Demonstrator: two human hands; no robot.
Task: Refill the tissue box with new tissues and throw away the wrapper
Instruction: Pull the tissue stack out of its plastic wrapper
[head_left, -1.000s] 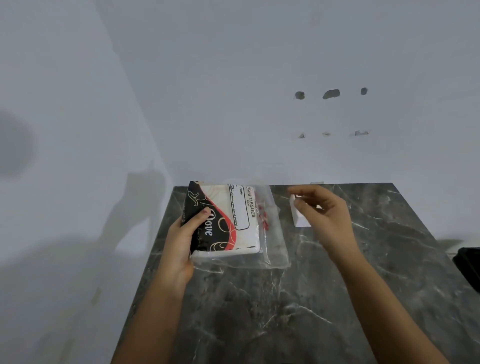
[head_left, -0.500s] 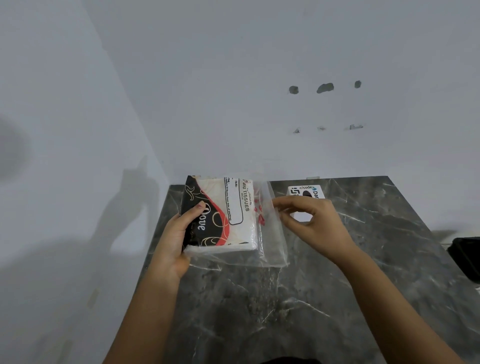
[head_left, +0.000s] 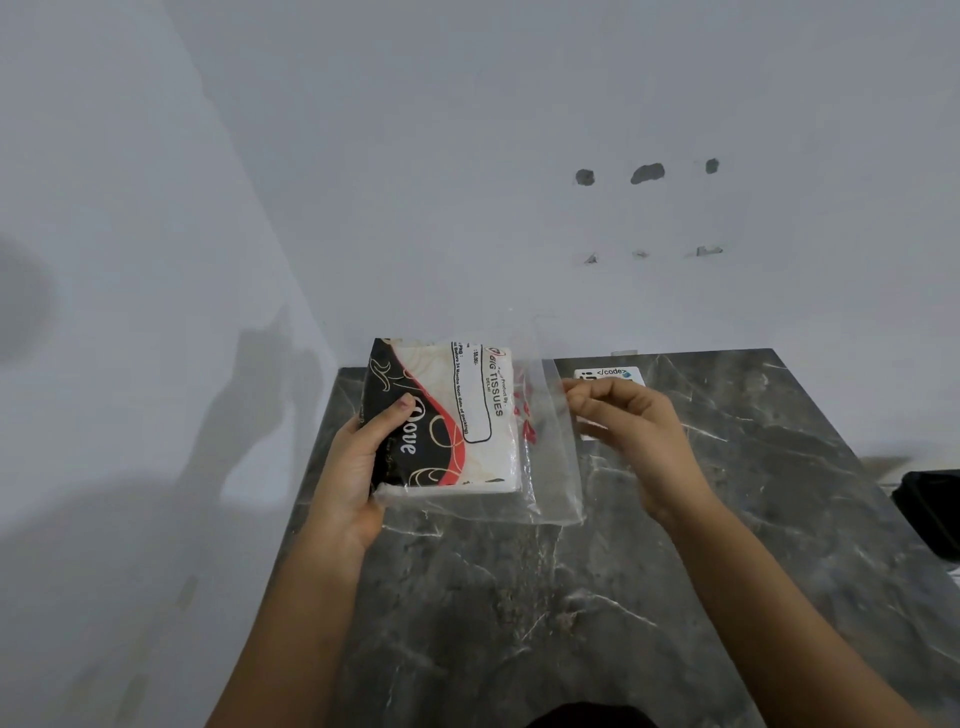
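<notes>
Now left hand (head_left: 358, 467) grips tissue pack (head_left: 447, 415); right hand (head_left: 631, 431) pinches its wrapper (head_left: 550, 467).

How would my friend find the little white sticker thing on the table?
Start at the dark marble table and look along its far edge by the wall. The white card lies flat there, just behind the right hand. It alone has "code" printed on it.

Above the dark marble bench (head_left: 727, 519) we see the left hand (head_left: 358, 467) gripping the tissue pack (head_left: 452, 415) by its black end while the right hand (head_left: 631, 431) pinches the loose edge of the clear wrapper (head_left: 550, 467).
</notes>
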